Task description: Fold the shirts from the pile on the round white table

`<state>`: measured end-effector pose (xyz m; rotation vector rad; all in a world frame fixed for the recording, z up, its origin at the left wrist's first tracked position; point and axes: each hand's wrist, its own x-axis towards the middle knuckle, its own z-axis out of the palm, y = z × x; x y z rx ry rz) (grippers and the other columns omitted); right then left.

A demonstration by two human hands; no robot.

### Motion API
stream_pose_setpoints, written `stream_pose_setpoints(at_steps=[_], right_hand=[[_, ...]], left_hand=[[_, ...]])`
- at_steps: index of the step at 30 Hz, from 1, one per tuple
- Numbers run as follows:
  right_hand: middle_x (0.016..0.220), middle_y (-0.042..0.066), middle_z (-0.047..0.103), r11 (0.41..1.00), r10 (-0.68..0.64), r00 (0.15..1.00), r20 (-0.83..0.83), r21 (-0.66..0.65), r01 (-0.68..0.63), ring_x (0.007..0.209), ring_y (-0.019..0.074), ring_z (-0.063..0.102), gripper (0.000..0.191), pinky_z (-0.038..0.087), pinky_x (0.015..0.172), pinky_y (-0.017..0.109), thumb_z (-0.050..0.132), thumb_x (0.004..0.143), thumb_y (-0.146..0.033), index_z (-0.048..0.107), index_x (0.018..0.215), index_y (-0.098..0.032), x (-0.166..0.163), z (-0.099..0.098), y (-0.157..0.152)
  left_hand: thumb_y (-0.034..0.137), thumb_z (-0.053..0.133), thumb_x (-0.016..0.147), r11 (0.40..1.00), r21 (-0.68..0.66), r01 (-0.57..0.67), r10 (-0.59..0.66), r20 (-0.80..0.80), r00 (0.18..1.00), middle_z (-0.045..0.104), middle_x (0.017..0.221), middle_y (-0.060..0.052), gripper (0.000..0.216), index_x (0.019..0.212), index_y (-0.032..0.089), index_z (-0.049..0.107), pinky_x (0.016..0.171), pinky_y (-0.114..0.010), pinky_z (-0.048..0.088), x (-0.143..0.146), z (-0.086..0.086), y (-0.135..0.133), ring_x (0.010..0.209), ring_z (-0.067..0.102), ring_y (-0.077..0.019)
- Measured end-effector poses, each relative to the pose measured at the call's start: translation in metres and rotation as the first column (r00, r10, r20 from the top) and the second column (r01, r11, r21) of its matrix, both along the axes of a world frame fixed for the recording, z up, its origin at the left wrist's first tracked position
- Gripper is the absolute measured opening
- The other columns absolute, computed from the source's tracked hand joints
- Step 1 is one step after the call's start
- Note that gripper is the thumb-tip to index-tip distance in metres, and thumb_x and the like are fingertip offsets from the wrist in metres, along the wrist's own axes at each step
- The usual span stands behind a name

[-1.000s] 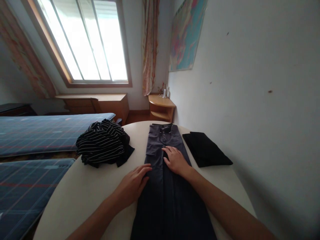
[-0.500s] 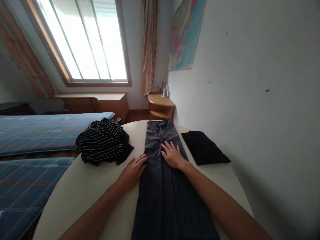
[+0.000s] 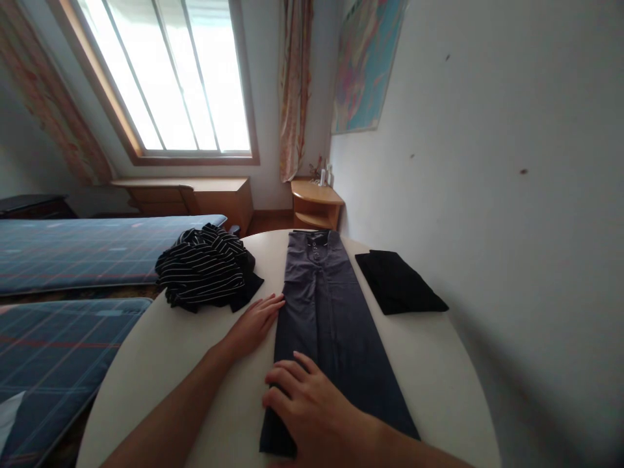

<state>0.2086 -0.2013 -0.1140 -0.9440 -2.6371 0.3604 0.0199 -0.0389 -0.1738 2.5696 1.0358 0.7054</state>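
Note:
A pair of dark grey-blue trousers lies lengthwise on the round cream table, waistband and buttons at the far end. The legs are laid over each other in one long strip. My left hand rests flat, fingertips at the left edge of the trousers. Over the near end of the legs is my right hand, fingers apart and slightly bent, by the left edge; it covers part of the hem. Whether its fingertips press the cloth, I cannot tell.
A rumpled black-and-white striped garment lies on the table's left side. A folded black garment is at the right, near the white wall. Beds with plaid mattresses stand to the left. Behind is a wooden corner shelf.
My right hand has moved from the upper middle of the trousers down toward me, to their near left edge. My left hand stays almost in place. The view has shifted slightly.

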Motion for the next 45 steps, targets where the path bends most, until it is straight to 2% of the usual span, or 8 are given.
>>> stream_pose_setpoints(at_steps=[9,14,19,26,31,37,42,45], right_hand=[[0.112,0.003,0.065,0.989,0.006,0.999,0.039,0.146,-0.012,0.101,0.0204,0.057,0.027,0.038,0.101,0.041,0.061,0.087,-0.038,0.057,0.108,-0.022,-0.005,-0.017,-0.003],[0.109,0.001,0.066,0.940,0.054,0.998,0.039,0.334,-0.064,0.089,0.0189,0.058,0.022,0.044,0.082,0.037,0.058,0.092,-0.045,0.058,0.098,-0.023,-0.016,-0.032,-0.002],[0.091,-0.001,0.065,0.925,0.052,0.998,0.042,0.375,-0.065,0.078,0.0173,0.056,0.019,0.044,0.075,0.035,0.057,0.093,-0.041,0.056,0.090,-0.022,-0.019,-0.040,-0.003],[0.097,0.000,0.066,0.941,0.060,0.997,0.049,0.330,-0.073,0.082,0.0177,0.057,0.023,0.043,0.072,0.033,0.060,0.091,-0.045,0.057,0.096,-0.023,-0.016,-0.036,-0.003],[0.104,0.001,0.067,0.982,0.031,0.999,0.043,0.187,-0.038,0.091,0.0190,0.059,0.022,0.045,0.079,0.033,0.064,0.088,-0.038,0.060,0.102,-0.022,-0.008,-0.023,-0.003],[0.119,0.006,0.063,0.999,0.038,0.999,0.039,0.022,-0.038,0.105,0.0236,0.057,0.061,0.043,0.091,0.038,0.066,0.079,-0.062,0.054,0.124,-0.023,0.002,-0.011,-0.001],[0.112,0.006,0.064,1.000,-0.001,0.998,0.060,0.004,0.001,0.102,0.0233,0.056,0.046,0.042,0.091,0.036,0.067,0.081,-0.045,0.056,0.118,-0.021,-0.003,-0.015,-0.003],[0.107,0.005,0.065,1.000,0.021,0.998,0.066,-0.002,-0.021,0.099,0.0228,0.056,0.039,0.042,0.090,0.036,0.068,0.080,-0.045,0.060,0.110,-0.021,-0.006,-0.017,-0.004]], left_hand=[[0.031,0.035,0.103,1.000,-0.016,-0.013,0.013,-0.022,1.000,0.050,0.148,-0.004,0.040,0.136,0.024,0.058,0.117,-0.047,0.035,0.002,0.006,-0.003,0.141,0.041,-0.0217],[0.030,0.036,0.103,1.000,-0.003,-0.011,0.011,-0.006,1.000,0.051,0.148,-0.004,0.040,0.135,0.024,0.058,0.118,-0.046,0.035,0.002,0.003,-0.002,0.141,0.042,-0.0210],[0.029,0.036,0.103,1.000,0.000,-0.015,0.015,-0.017,1.000,0.050,0.149,-0.004,0.040,0.137,0.024,0.057,0.118,-0.047,0.035,0.003,0.003,-0.003,0.140,0.042,-0.0217],[0.028,0.039,0.102,1.000,0.018,-0.018,0.019,-0.048,0.999,0.047,0.151,-0.005,0.041,0.140,0.024,0.054,0.118,-0.047,0.033,0.002,0.002,-0.004,0.142,0.040,-0.0222],[0.034,0.041,0.102,1.000,0.006,-0.019,0.020,-0.063,0.998,0.045,0.152,-0.005,0.042,0.141,0.025,0.053,0.119,-0.047,0.032,0.002,0.006,-0.007,0.143,0.038,-0.0240],[0.032,0.046,0.099,1.000,-0.016,-0.021,0.019,-0.106,0.994,0.042,0.154,-0.006,0.044,0.143,0.023,0.052,0.119,-0.048,0.030,0.003,0.012,-0.010,0.144,0.036,-0.0252],[0.032,0.046,0.099,1.000,-0.016,-0.023,0.022,-0.097,0.995,0.043,0.153,-0.006,0.044,0.142,0.024,0.052,0.119,-0.048,0.029,0.004,0.012,-0.010,0.144,0.037,-0.0248],[0.032,0.046,0.100,1.000,-0.008,-0.020,0.019,-0.091,0.996,0.043,0.154,-0.006,0.044,0.142,0.024,0.052,0.119,-0.047,0.030,0.004,0.011,-0.011,0.144,0.037,-0.0247]])
